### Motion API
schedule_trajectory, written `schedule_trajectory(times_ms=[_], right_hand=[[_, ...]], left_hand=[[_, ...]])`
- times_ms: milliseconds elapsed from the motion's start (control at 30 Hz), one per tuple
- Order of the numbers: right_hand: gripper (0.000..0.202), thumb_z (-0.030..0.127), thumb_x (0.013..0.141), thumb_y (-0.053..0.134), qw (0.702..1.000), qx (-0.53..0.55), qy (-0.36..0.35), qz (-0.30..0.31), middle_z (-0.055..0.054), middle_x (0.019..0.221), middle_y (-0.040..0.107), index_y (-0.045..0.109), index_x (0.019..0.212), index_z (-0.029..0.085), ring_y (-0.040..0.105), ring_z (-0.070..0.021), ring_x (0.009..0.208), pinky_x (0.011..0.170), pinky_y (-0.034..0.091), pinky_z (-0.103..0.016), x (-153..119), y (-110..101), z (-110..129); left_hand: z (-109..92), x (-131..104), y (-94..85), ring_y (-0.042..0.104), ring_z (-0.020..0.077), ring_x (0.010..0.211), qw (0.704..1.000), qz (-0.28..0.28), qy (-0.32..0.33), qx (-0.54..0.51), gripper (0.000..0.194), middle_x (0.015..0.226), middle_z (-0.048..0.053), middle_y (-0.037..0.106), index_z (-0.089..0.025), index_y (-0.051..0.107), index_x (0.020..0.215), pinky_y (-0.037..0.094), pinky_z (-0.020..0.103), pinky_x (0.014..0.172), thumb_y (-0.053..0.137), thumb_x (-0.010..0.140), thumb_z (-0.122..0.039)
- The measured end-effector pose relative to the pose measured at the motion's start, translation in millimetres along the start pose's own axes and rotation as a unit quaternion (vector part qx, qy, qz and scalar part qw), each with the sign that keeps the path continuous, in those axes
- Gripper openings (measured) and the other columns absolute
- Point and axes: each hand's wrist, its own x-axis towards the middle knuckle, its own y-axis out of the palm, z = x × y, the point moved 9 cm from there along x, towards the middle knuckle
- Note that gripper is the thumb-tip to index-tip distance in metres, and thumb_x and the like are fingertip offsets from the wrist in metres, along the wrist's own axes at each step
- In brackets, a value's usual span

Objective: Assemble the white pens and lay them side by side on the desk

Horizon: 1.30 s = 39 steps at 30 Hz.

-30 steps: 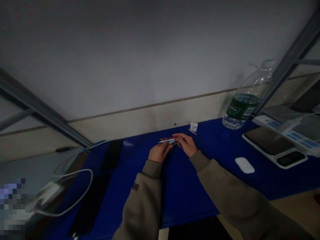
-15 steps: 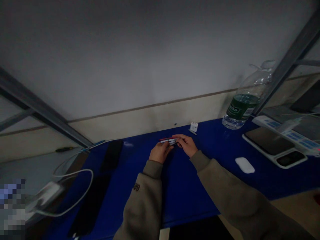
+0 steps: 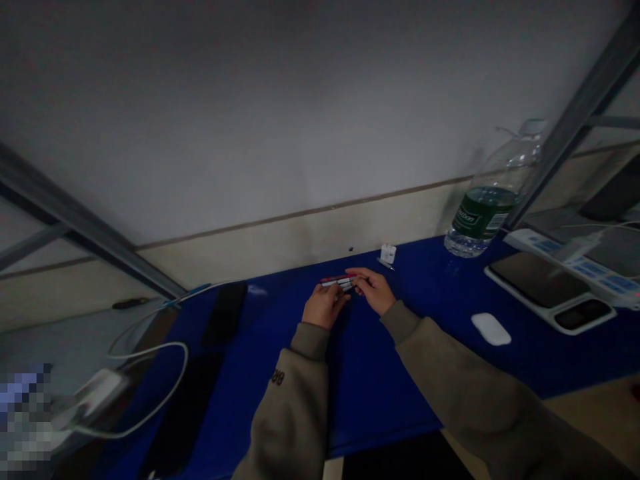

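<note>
Several pens (image 3: 339,281), one with red on it and others white and dark, lie side by side in a small bundle between my hands. My left hand (image 3: 323,307) is closed on the left and near side of the bundle. From the right, my right hand (image 3: 375,291) grips the other end, thumb and fingers bent around it. Parts of the pens are hidden behind my fingers. Just beyond my right hand, a thin pen-like piece (image 3: 385,265) lies next to a white charger plug (image 3: 388,253).
The blue tabletop (image 3: 380,373) meets the wall. A large water bottle (image 3: 485,207) stands at right, near a digital scale (image 3: 547,290), a power strip (image 3: 580,263) and a white rounded case (image 3: 491,329). Dark flat objects (image 3: 225,312) and a white cable (image 3: 170,393) lie at left.
My left hand has shifted slightly right, closer to my right hand. Both hands keep their hold on the pens, and more of the red one shows near the right hand.
</note>
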Motion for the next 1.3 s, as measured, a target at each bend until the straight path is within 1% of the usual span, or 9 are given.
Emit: schedule_trajectory(times_ms=[233,300,433,567,733,867,1000,1133,1300], right_hand=[[0.032,0.028,0.083,0.047,0.996,-0.076,-0.032,0.028,-0.004,0.082,0.065,0.062,0.111,0.020,0.056,-0.0136,0.065,0.062,0.046,-0.027,-6,8,10],[0.031,0.026,0.084,0.048,0.991,-0.114,-0.057,0.042,-0.005,0.092,0.067,0.063,0.111,0.021,0.060,-0.0161,0.075,0.070,0.048,-0.030,-8,14,17],[0.031,0.024,0.085,0.048,0.985,-0.138,-0.084,0.063,-0.006,0.102,0.067,0.062,0.113,0.023,0.062,-0.0192,0.088,0.083,0.047,-0.036,-10,21,25],[0.036,0.027,0.086,0.048,0.992,-0.076,-0.036,0.097,-0.006,0.098,0.068,0.057,0.120,0.022,0.064,-0.0188,0.086,0.081,0.050,-0.036,-9,25,16],[0.035,0.029,0.085,0.051,0.995,-0.059,-0.042,0.068,-0.008,0.108,0.065,0.059,0.118,0.022,0.061,-0.0197,0.097,0.084,0.048,-0.035,-6,19,13],[0.037,0.033,0.086,0.050,0.995,-0.077,-0.042,0.052,-0.007,0.097,0.068,0.057,0.121,0.022,0.062,-0.0164,0.078,0.072,0.050,-0.031,-5,15,10],[0.037,0.039,0.089,0.044,0.992,-0.105,-0.053,0.055,-0.007,0.095,0.067,0.060,0.118,0.022,0.061,-0.0169,0.079,0.071,0.049,-0.030,-7,17,13],[0.047,0.048,0.092,0.034,0.989,-0.112,-0.033,0.093,-0.004,0.071,0.065,0.060,0.119,0.020,0.058,-0.0156,0.060,0.058,0.047,-0.029,-12,27,15],[0.054,0.053,0.092,0.030,0.984,-0.114,-0.056,0.128,-0.006,0.075,0.065,0.062,0.117,0.018,0.059,-0.0167,0.064,0.059,0.047,-0.029,-19,38,26]], left_hand=[[-11,1,0.7,0.054,0.0227,0.101,0.995,-0.017,0.043,-0.085,0.022,0.097,0.008,0.061,-0.019,0.056,0.096,0.045,0.037,0.087,0.056,0.083,-0.037],[-12,1,-4.0,0.055,0.0219,0.099,0.991,-0.035,0.040,-0.125,0.033,0.102,0.009,0.059,-0.018,0.050,0.107,0.046,0.037,0.086,0.060,0.080,-0.034],[-16,0,-15.2,0.052,0.0222,0.105,0.976,-0.079,0.045,-0.199,0.072,0.122,0.015,0.044,-0.017,0.028,0.127,0.044,0.038,0.090,0.070,0.069,-0.028],[-17,-1,-16.4,0.052,0.0209,0.103,0.971,-0.083,0.049,-0.218,0.069,0.122,0.014,0.041,-0.018,0.028,0.125,0.044,0.038,0.089,0.069,0.070,-0.028],[-14,0,-15.7,0.051,0.0203,0.100,0.980,-0.084,0.048,-0.172,0.044,0.112,0.011,0.050,-0.017,0.037,0.116,0.044,0.037,0.087,0.059,0.081,-0.031],[-17,2,-10.4,0.051,0.0202,0.103,0.993,-0.049,0.055,-0.095,0.022,0.107,0.008,0.058,-0.020,0.046,0.111,0.042,0.037,0.090,0.038,0.092,-0.028],[-13,1,-5.9,0.057,0.0208,0.095,0.999,-0.020,0.011,-0.023,0.030,0.102,0.010,0.061,-0.020,0.050,0.111,0.045,0.031,0.077,0.032,0.094,-0.038],[-5,-3,2.3,0.062,0.0216,0.080,0.998,0.023,-0.047,0.045,0.041,0.090,0.010,0.065,-0.021,0.058,0.101,0.045,0.029,0.065,0.031,0.091,-0.051],[0,-7,4.3,0.064,0.0239,0.073,0.992,0.033,-0.093,0.082,0.048,0.082,0.010,0.068,-0.023,0.065,0.096,0.045,0.031,0.064,0.031,0.088,-0.056]])
